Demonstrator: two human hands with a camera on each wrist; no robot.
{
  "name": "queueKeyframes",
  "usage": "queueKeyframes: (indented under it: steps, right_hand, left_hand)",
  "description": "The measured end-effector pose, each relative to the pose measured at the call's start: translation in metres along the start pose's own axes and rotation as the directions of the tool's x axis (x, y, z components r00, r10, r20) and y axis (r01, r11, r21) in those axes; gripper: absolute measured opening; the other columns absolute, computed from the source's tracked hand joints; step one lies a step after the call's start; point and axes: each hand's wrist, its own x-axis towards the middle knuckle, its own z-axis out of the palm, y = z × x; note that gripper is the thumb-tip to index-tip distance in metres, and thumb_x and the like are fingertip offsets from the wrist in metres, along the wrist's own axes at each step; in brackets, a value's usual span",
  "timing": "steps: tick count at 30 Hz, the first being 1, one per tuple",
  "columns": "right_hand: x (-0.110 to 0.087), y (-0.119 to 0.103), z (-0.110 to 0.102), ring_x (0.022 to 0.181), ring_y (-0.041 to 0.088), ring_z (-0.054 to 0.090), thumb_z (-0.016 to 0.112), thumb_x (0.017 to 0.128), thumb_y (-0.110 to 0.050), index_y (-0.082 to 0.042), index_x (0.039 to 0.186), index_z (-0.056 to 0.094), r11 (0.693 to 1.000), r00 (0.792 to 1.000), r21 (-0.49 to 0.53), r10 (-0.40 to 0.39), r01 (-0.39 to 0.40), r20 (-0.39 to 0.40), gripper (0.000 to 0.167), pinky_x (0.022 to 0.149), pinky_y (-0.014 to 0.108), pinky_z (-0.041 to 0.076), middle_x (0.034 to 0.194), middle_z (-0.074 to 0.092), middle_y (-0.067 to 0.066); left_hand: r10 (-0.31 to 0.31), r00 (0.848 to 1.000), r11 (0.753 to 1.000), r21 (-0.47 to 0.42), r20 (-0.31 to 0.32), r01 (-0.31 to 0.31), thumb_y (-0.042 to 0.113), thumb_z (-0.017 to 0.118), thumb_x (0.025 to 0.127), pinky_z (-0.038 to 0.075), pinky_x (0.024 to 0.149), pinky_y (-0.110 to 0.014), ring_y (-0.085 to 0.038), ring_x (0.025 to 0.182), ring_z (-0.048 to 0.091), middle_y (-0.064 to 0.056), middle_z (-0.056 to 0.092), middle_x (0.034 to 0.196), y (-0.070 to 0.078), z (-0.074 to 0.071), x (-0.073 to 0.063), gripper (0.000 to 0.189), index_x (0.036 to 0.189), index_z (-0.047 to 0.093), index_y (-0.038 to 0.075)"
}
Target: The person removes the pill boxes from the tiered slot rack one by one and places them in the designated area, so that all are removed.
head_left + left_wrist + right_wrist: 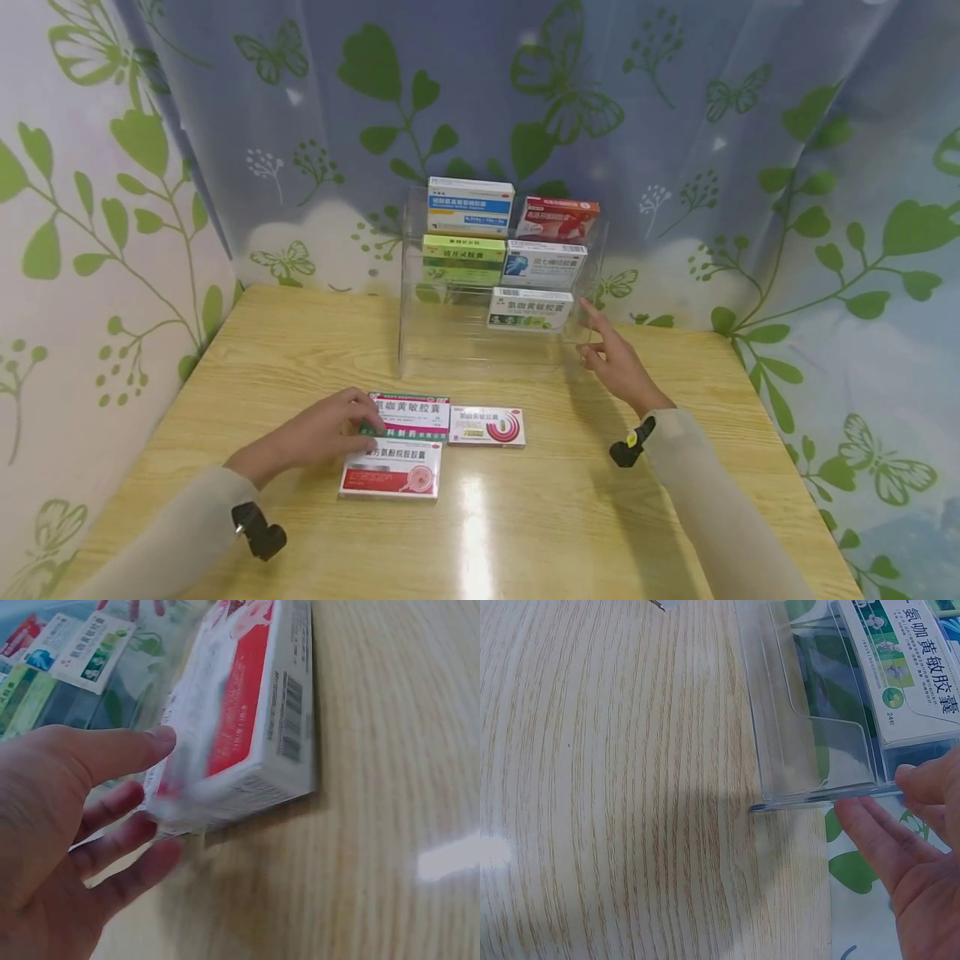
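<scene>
A clear display rack (450, 342) stands at the back, holding several medicine boxes. My right hand (618, 367) is at its right side, pinching the side panel (802, 801) between thumb and fingers. Beside the fingertips, a white-and-green medicine box (530, 310) sits in the lower tier. On the table, my left hand (322, 433) rests over a red-and-white medicine box (390, 477) and a pink-and-green one (412, 417). Its fingers (124, 847) are spread, and the thumb overlaps the red-and-white box's edge in the left wrist view.
A white box with a pink spiral (487, 427) lies right of the pink-and-green box. Higher in the rack are a blue-and-white box (470, 208), a red box (558, 219), a green box (463, 260) and a grey-white box (543, 265). A patterned curtain (315, 125) hangs behind the table.
</scene>
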Motion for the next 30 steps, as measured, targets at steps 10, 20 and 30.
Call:
queueKeyframes:
  steps: [10,20,30]
  right_hand:
    - [0.0,0.0,0.0,0.136,0.052,0.063,0.051,0.114,-0.003,-0.039,0.176,0.005,1.0,1.0,-0.009,-0.003,0.003,0.001,0.085,0.1,0.059,0.062,0.176,0.029,0.025]
    - [0.0,-0.001,0.0,0.135,0.054,0.063,0.05,0.114,0.0,-0.034,0.177,0.007,1.0,1.0,0.014,0.004,-0.004,-0.002,0.084,0.1,0.062,0.062,0.177,0.028,0.025]
    - [0.0,0.002,0.001,0.134,0.053,0.064,0.051,0.113,0.001,-0.038,0.176,0.008,1.0,1.0,0.001,-0.004,0.004,-0.009,0.086,0.099,0.059,0.063,0.176,0.029,0.025]
  left_hand:
    - [0.0,0.998,0.99,0.139,-0.062,0.009,0.034,0.081,0.099,0.044,0.12,-0.066,-0.042,0.149,0.042,-0.012,0.051,0.166,-0.008,0.018,0.0,0.054,0.15,0.067,0.02]
    - [0.018,0.995,0.985,0.171,-0.094,-0.001,0.043,0.079,0.101,0.045,0.122,-0.063,-0.037,0.15,0.045,-0.008,0.05,0.167,-0.008,0.025,-0.008,0.055,0.15,0.066,0.022]
    - [0.051,0.965,0.997,0.068,-0.256,-0.035,0.029,0.069,0.109,0.046,0.119,-0.065,-0.041,0.149,0.048,-0.013,0.055,0.159,-0.011,0.011,0.01,0.04,0.146,0.067,0.013]
